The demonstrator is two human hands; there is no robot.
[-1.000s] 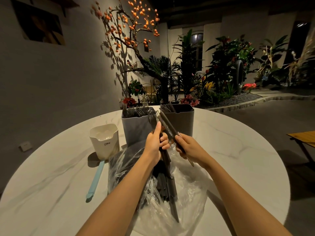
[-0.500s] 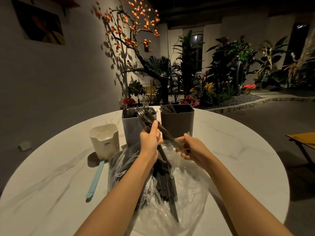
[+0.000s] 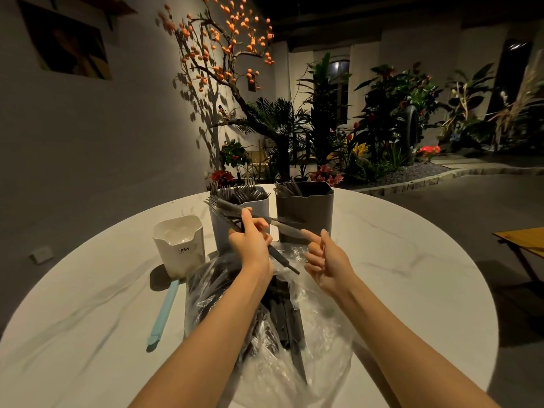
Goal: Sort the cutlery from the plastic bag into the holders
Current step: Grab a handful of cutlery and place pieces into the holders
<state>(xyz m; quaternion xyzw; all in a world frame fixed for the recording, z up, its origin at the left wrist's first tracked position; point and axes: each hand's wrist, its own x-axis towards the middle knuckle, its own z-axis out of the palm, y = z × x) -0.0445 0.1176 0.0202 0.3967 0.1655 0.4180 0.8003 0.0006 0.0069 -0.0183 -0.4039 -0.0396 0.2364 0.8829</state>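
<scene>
Sorting partly done: holders (image 3: 240, 219) at 12 o'clock hold cutlery; bag (image 3: 265, 334) remains stocked. Left hand (image 3: 250, 242) grips forks (image 3: 226, 206); right hand (image 3: 321, 257) loosely curled, empty.

A single view is given — taken from the wearer's head, tilted forward and down over a round white table (image 3: 382, 275). Both forearms are seen entering from the bottom edge, so the lens is set close above them. The left hand (image 3: 250, 245) and right hand (image 3: 325, 260) fall near the centre of the frame, the plastic bag (image 3: 318, 348) just below. A wide-angle bend is seen at the edges — the table rim curves, and the wall at the upper left leans. Plants (image 3: 382, 119) fill the upper right, well beyond the table.
</scene>
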